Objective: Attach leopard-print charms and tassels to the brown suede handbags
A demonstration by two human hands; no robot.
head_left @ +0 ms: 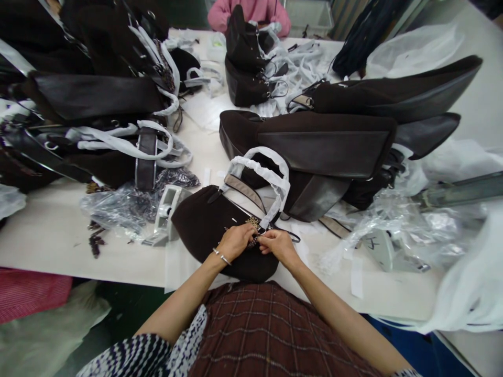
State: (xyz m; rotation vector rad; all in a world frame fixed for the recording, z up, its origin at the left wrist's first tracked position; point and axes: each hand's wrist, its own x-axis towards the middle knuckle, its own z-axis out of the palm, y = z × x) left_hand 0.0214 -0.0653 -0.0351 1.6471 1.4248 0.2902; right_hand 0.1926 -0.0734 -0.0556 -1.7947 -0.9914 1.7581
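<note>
Perhaps one ornament (253, 223), two hands (236, 243) (280, 248).

One handbag (200, 222) lies at the centre, with one bracelet (222, 256) over it. Two dark bags (240, 50) are stacked at top centre, below one pink sleeve pair (218, 14); one table (121, 262) carries two tape dispensers (161, 225). Bags heaped at left overlap too much to count.
</note>
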